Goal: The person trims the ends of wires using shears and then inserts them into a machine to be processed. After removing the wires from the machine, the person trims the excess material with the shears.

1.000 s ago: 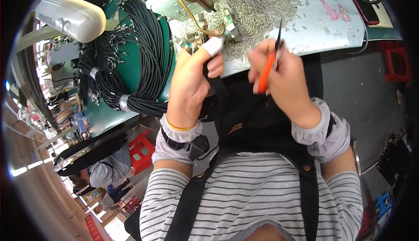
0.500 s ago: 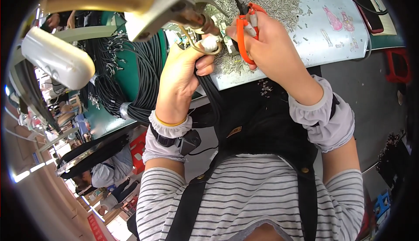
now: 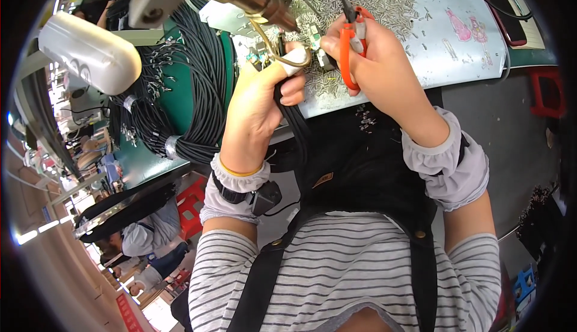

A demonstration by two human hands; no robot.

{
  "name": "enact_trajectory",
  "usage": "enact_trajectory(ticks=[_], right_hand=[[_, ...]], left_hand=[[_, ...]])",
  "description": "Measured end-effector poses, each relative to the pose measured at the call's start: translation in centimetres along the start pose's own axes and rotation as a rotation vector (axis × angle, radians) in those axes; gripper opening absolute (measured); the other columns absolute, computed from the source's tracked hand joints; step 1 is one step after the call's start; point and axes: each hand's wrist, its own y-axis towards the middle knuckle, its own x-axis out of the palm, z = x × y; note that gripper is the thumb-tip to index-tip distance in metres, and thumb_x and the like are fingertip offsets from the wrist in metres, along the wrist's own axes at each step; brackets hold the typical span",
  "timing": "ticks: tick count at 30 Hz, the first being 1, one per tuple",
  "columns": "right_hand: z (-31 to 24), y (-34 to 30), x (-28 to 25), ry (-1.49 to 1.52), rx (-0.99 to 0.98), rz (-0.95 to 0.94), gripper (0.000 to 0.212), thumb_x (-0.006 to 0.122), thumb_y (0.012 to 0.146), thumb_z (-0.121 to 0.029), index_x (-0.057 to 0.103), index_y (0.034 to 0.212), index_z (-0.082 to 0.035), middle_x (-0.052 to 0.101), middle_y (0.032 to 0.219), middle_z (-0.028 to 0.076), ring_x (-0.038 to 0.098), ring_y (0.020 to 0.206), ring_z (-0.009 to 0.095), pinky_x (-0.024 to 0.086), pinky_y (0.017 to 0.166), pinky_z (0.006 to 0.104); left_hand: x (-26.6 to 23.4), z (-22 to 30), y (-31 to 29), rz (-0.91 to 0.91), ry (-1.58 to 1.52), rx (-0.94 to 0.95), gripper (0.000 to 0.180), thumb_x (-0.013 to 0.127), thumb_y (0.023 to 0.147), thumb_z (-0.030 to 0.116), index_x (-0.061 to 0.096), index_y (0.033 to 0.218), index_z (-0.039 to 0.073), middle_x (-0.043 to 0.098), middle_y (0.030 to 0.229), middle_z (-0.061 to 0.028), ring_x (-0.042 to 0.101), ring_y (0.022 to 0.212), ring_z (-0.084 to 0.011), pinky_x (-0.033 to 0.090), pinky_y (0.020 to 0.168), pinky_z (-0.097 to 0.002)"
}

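My left hand [image 3: 252, 103] is closed around a bundle of black cables [image 3: 294, 124], which hangs from it toward the black apron. White tape [image 3: 296, 58] wraps its thumb tip, beside a curved metal rod [image 3: 264, 37]. In my right hand [image 3: 387, 67] are orange-handled scissors [image 3: 345, 49], their dark blades pointing away from me. The right thumb and forefinger are close to a small metal fixture [image 3: 325, 61], with a white and green part [image 3: 315, 33] just beyond. Whether the fingertips pinch a small piece cannot be seen.
A heap of small metal pieces [image 3: 384, 1] covers the pale work surface [image 3: 430, 61]. A metal machine head [image 3: 276, 10] overhangs my left hand. Coiled black cables [image 3: 207, 85] lie on the green table to the left. A white rounded cylinder [image 3: 90, 52] stands out at far left.
Both hands have shifted slightly right, the right one carrying the scissors along. The machine head appears higher and more of the fixture between the hands shows.
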Motion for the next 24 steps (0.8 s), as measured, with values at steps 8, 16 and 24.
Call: enact_trajectory(ticks=[8, 16, 24], right_hand=[[-2.1, -4.0, -0.5, -0.210, -0.227, 0.083, 0.009, 0.056, 0.081, -0.010, 0.052, 0.082, -0.001, 0.042, 0.058, -0.004, 0.038, 0.050, 0.003, 0.032, 0.045, 0.0189], [-1.8, -5.1, -0.2, -0.310, -0.292, 0.003, 0.010, 0.057, 0.081, -0.008, 0.054, 0.077, 0.001, 0.051, 0.060, 0.002, 0.043, 0.050, 0.004, 0.033, 0.045, 0.0189], [-1.9, -5.8, -0.3, 0.102, 0.228, -0.190, 0.014, 0.056, 0.082, -0.013, 0.053, 0.073, -0.002, 0.056, 0.063, 0.004, 0.048, 0.050, 0.006, 0.035, 0.044, 0.0205]], left_hand=[[1.6, -3.2, -4.2, 0.279, 0.313, 0.306, 0.014, 0.056, 0.080, 0.007, 0.056, 0.092, -0.001, 0.056, 0.078, -0.0048, 0.053, 0.069, -0.0124, 0.043, 0.057, -0.0246], [2.4, -4.5, -5.6, 0.120, 0.359, 0.296, 0.012, 0.061, 0.076, 0.000, 0.057, 0.087, -0.001, 0.057, 0.077, -0.0033, 0.051, 0.067, -0.0094, 0.042, 0.059, -0.0222], [1.4, -5.5, -5.4, 0.156, 0.505, 0.586, 0.015, 0.059, 0.076, 0.000, 0.052, 0.089, 0.001, 0.053, 0.071, -0.0035, 0.044, 0.052, -0.0060, 0.033, 0.045, -0.0186]])
